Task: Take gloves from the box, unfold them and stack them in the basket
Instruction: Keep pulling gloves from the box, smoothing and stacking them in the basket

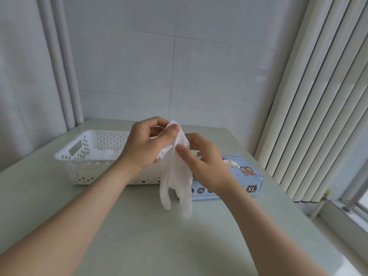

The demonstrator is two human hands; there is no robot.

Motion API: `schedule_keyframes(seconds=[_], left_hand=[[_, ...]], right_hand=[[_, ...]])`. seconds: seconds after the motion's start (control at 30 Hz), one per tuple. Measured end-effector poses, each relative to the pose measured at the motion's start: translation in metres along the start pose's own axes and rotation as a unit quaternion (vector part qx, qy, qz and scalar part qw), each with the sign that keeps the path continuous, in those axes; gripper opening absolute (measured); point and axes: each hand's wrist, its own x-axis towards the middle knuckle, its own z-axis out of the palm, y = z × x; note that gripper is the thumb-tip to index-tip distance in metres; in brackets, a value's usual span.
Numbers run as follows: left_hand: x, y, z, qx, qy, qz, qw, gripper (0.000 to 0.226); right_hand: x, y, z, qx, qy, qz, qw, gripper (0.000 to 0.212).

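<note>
While my left grip (147,144) is raised above the desk (139,226), it pinches the top end of a thin white glove (177,176) between thumb and curled fingers, with some of the material bunched under my palm. From that pinch the glove hangs straight down, its fingers pointing at the desk and ending just above it, in front of the near right corner of the basket (79,154). My right grip (203,162) sits just to the right and a little lower. Its thumb lies against the front of the glove below the left pinch and its fingers curl round behind, so it grasps the glove too. I cannot see where those fingertips meet the material.

My left forearm covers the right part of the white perforated basket. Inside it I can make out a pale flat heap of gloves (103,154), but not how many. My right wrist hides the left half of the blue box (245,176), which lies on the desk just right of the basket; a white tuft (231,163) pokes from its top opening. The glove's lower fingertips are blurred. White vertical blinds (318,96) hang at the far right.
</note>
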Motion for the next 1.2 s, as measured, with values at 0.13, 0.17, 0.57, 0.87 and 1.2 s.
schedule_keyframes(seconds=[0.13, 0.17, 0.57, 0.87, 1.2], left_hand=[[0.003, -0.001, -0.007, 0.030, -0.020, 0.014, 0.999, 0.024], [0.004, -0.003, -0.010, 0.033, -0.018, 0.011, 0.999, 0.023], [0.033, 0.000, -0.046, 0.150, -0.059, 0.024, 0.987, 0.012], [0.063, 0.008, -0.053, 0.118, -0.016, -0.036, 0.992, 0.012], [0.071, 0.002, -0.061, 0.171, 0.044, 0.017, 0.984, 0.008]], right_hand=[[0.001, -0.007, 0.004, 0.102, 0.061, 0.028, 0.992, 0.019], [0.001, -0.008, 0.004, 0.113, 0.072, 0.026, 0.991, 0.023], [0.024, -0.002, -0.003, -0.049, 0.037, 0.030, 0.998, 0.040], [0.057, -0.023, 0.004, 0.073, 0.048, 0.082, 0.993, 0.009], [0.091, -0.033, 0.016, 0.203, 0.023, 0.225, 0.953, 0.005]])
